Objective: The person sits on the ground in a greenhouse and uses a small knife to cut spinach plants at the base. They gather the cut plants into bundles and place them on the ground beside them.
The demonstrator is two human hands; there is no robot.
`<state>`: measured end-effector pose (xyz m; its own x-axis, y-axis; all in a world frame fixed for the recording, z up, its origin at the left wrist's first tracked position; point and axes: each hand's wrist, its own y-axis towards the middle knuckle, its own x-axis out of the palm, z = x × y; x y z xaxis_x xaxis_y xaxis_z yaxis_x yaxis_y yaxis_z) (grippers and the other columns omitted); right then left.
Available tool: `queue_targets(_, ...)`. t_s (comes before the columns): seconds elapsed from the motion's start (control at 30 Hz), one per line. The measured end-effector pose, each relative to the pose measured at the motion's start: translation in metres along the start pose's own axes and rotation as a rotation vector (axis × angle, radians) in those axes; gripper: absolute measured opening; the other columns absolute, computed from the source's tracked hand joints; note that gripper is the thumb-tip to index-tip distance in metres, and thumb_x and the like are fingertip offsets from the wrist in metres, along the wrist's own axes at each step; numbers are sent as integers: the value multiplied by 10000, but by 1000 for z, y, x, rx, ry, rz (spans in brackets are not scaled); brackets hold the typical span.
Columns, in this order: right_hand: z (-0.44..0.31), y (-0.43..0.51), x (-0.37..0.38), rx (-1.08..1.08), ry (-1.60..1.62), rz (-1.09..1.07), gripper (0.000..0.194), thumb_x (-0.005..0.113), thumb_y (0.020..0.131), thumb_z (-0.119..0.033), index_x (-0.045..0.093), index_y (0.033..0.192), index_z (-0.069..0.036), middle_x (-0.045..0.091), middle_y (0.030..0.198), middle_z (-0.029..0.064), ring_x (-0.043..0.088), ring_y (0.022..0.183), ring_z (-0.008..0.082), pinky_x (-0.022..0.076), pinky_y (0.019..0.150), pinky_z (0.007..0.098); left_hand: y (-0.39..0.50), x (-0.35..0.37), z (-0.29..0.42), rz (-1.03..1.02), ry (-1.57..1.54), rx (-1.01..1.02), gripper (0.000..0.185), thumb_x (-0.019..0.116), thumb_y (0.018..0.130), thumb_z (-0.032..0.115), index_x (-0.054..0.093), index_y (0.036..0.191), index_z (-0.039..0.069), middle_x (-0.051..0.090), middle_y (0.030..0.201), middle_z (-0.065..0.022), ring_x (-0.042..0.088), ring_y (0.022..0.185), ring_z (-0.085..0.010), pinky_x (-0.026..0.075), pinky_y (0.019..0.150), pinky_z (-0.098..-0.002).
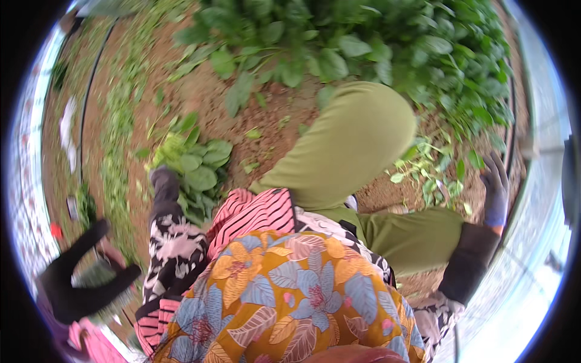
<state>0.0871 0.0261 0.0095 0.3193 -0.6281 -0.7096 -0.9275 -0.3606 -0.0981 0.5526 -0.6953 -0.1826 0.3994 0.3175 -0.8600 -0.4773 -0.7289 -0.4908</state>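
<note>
My left hand (164, 179), in a dark grey glove, is at the edge of a bunch of leafy greens (199, 170), probably spinach. Broad dark leaves make up most of the bunch, and paler yellow-green stems (168, 152) show at its upper left. The fingers are hidden, so I cannot tell whether they grip it or only touch it. Out at the far right, my right hand (494, 186), in a grey-blue glove with an orange cuff, is empty with its fingers extended and somewhat apart. It is over soil beside loose pulled stems and small leaves (426, 174).
A dense bed of leafy plants (354, 45) grows ahead. My bent knee (363, 122) stands between it and me. Plastic sheeting (540, 136) runs along the right. A black hose (93, 77) and scattered leaves (122, 122) lie left. Another person's dark-clothed limbs (77, 281) show lower left.
</note>
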Motion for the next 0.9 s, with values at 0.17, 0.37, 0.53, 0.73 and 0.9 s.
queue_targets(0.17,59,-46,1,374,410,162,438,563,924,-245,517,1315,-53,634,1147,45,576,894,85,457,798,225,83,-55,33,653,-564,-580,445,738,767,261,621,1141,49,654,1049,-163,619,993,-291,467,889,-404)
queue_targets(0.37,164,-104,39,573,428,207,411,592,911,-226,550,1280,-51,641,1125,30,602,915,106,463,740,216,111,-175,203,795,-842,461,411,665,825,93,555,1213,15,594,1204,-123,554,1110,-233,418,966,-353)
queue_targets(0.53,272,-162,112,738,315,251,430,633,876,-221,562,1236,3,652,1108,111,644,928,211,499,804,301,19,-270,412,182,-865,1097,353,593,896,83,547,1239,10,617,1143,-88,568,1071,-152,436,950,-282)
queue_targets(0.73,325,-211,165,941,-52,284,478,679,812,-307,581,1180,-19,656,1043,214,641,958,337,490,855,419,-105,-292,590,-253,-12,1487,399,614,865,182,558,1228,24,627,1096,-104,572,1003,-177,453,913,-324)
queue_targets(0.9,327,-201,176,1137,-333,274,459,686,807,-313,557,1150,-35,641,1059,223,606,1001,391,480,846,472,-154,-207,676,-430,699,1580,498,629,862,310,507,1278,66,575,1200,-208,536,1123,-380,428,954,-445)
